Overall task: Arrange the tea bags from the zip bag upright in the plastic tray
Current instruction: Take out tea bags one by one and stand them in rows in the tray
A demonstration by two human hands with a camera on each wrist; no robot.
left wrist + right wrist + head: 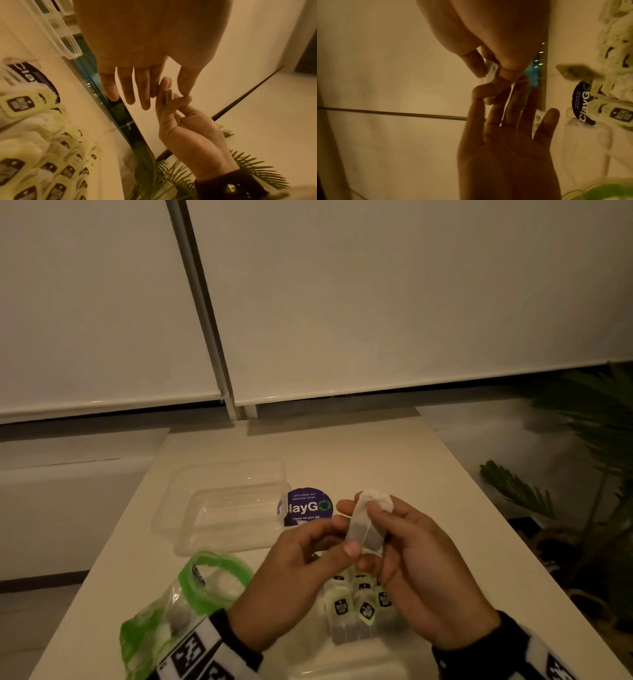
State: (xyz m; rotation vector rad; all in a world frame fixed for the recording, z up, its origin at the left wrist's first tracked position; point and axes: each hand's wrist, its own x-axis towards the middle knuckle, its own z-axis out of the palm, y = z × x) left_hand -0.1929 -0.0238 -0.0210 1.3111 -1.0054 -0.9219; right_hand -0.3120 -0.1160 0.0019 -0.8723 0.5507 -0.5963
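Observation:
Both hands hold one tea bag [364, 534] upright above the table, just right of the clear plastic tray [236, 544]. My right hand [418, 556] pinches its white top, seen close in the right wrist view [492, 71]. My left hand [308, 563] pinches its lower edge between thumb and forefinger, the other fingers held straight [128, 88]. The bag shows edge-on in the left wrist view [169, 96]. A pile of tea bags [356, 607] with green tags lies on the table under my hands. The green-rimmed zip bag [171, 611] lies open at the near left. Nothing shows inside the tray.
A round purple sticker [310, 506] is on the table beside the tray's right end. Another clear plastic piece [342, 669] sits at the near edge. Palm fronds [599, 440] stand off the table's right side. White blinds hang behind the table.

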